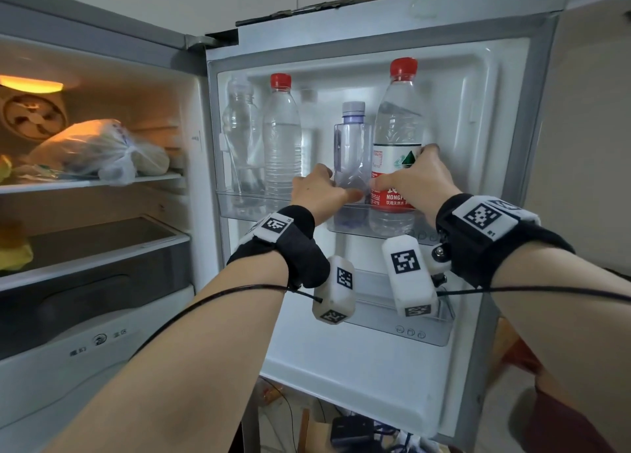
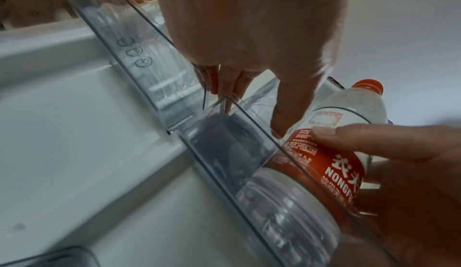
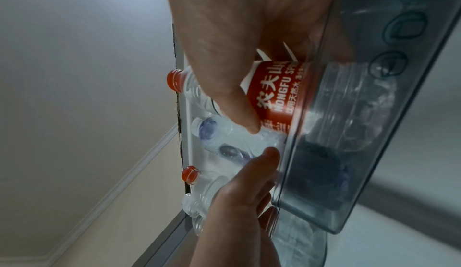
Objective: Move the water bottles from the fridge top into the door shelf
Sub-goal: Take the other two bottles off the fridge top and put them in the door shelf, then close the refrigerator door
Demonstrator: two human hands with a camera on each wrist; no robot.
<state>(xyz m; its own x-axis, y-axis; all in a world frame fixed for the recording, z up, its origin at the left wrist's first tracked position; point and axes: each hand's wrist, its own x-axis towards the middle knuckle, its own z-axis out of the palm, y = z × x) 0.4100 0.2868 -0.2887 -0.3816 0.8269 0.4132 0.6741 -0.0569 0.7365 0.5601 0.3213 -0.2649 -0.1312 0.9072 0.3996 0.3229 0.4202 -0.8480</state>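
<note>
Both forearms reach forward and slightly upward, side by side, each with a black wrist band [image 1: 485, 234] carrying white marker blocks and a thin black cable trailing back along the arm. The left hand [image 1: 316, 193] is turned back-up, its fingers curled forward round the lower body of the small clear bottle [image 1: 351, 152]; the thumb tip lies at the near side of that grip. The right hand [image 1: 415, 179] sits just beside it, a little higher, wrapped round the label of the red-capped Nongfu bottle [image 1: 397, 138], thumb across the front towards the left hand, fingers reaching behind the far side.
</note>
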